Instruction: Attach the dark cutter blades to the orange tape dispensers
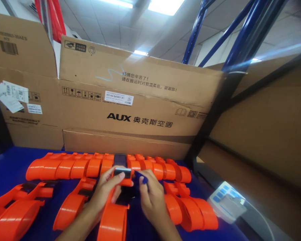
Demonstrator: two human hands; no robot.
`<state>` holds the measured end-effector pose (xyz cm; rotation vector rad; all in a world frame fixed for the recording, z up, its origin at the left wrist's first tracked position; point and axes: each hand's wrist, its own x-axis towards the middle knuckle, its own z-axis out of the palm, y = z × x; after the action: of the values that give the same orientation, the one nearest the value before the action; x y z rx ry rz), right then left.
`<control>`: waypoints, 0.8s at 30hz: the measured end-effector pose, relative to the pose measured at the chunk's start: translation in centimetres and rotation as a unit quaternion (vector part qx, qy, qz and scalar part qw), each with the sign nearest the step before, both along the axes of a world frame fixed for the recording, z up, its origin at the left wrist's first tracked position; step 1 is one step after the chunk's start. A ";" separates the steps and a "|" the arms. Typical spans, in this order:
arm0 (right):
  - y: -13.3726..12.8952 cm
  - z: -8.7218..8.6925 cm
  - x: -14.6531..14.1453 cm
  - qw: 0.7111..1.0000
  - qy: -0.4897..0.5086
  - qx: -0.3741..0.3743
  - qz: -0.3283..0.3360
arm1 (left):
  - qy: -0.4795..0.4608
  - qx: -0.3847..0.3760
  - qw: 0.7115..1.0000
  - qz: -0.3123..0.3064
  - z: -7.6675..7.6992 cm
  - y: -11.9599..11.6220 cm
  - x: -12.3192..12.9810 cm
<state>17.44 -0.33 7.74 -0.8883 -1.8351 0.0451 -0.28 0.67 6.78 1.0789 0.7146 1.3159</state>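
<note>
My left hand (104,189) is closed round the upper end of an orange plastic part (113,219) with a wide curved band below. A black strip (124,173) with a pale top edge lies across that upper end, under my left thumb. Just to the right, my right hand (152,197) pinches a small dark blue piece (141,177), close beside the orange part. Its exact kind is partly hidden by my fingers. Behind my hands stands a row of similar orange parts (79,167). More lie at the left (17,217) and right (193,212).
A blue surface (5,164) lies under the orange parts. Printed cardboard (140,134) stands as a wall behind it. A dark blue metal frame post (223,90) rises at the right. A white device with blue buttons (227,202) and a cable sits at the right edge.
</note>
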 end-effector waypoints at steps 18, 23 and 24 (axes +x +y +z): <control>1.2 0.2 1.2 0.993 -0.001 -0.051 -0.104 | 0.016 -0.032 0.998 0.051 0.1 0.4 -0.1; 1.1 0.3 1.3 0.993 -0.001 -0.065 -0.099 | 0.033 -0.028 0.998 0.048 0.3 0.3 -0.1; 1.1 0.4 1.3 0.993 -0.001 -0.068 -0.098 | 0.035 -0.025 0.998 0.047 0.4 0.2 -0.1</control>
<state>18.72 0.81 8.09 -1.1610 -1.7539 0.0471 -0.42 0.92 7.13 1.0650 0.8551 1.3390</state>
